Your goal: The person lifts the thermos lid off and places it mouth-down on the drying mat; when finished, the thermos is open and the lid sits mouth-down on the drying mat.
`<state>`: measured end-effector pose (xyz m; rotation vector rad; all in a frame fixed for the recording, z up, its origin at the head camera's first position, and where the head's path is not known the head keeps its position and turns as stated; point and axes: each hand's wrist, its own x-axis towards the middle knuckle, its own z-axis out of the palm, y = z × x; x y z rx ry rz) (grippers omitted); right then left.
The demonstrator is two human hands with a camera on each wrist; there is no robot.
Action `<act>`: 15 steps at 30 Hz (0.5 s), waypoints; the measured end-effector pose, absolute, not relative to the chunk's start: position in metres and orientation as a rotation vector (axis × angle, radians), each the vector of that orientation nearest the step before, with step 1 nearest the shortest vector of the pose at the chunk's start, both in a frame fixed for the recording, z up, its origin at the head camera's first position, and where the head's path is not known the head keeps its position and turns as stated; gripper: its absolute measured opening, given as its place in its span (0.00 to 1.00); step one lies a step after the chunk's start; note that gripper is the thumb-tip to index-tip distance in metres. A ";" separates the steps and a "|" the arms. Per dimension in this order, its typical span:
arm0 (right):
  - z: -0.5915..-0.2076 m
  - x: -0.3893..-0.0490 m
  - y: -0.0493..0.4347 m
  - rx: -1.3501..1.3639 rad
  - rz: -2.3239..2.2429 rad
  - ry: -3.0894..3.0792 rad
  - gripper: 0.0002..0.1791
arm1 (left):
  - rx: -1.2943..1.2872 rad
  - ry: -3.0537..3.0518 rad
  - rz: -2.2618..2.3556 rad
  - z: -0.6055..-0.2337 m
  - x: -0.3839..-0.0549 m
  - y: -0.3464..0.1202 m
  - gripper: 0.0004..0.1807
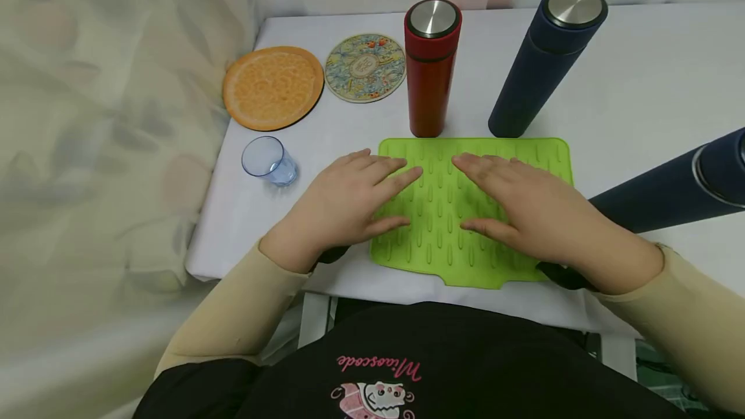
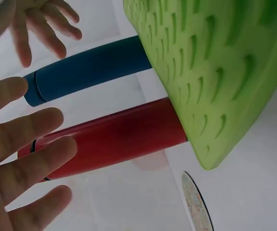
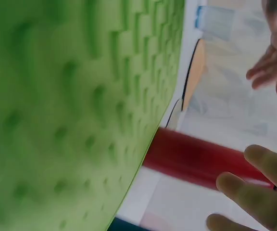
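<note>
A bright green ribbed silicone mat [image 1: 448,238] lies flat on the white table in front of me. My left hand [image 1: 355,199] hovers over its left side, fingers spread and holding nothing. Over its right side is my right hand [image 1: 518,205], also with straight fingers and thumb apart. Both wrist views show a gap between the fingers and the mat [image 2: 210,72]. Just behind the mat stand a red thermos [image 1: 429,83] and a dark blue thermos [image 1: 532,76], both with steel-topped lids.
Another dark blue thermos [image 1: 669,183] stands at the right, beyond my right forearm. A small blue-tinted glass [image 1: 270,160] is at the left. Behind it lie an orange-slice round mat [image 1: 273,88] and a patterned round coaster [image 1: 365,68]. A curtain [image 1: 105,147] hangs along the left edge.
</note>
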<state>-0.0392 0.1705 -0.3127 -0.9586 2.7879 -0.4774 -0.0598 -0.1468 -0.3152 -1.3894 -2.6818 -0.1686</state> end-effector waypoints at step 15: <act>-0.322 -0.117 0.118 -0.154 -1.735 2.675 0.49 | -1.023 -2.351 -0.487 -0.298 -0.106 -0.131 0.22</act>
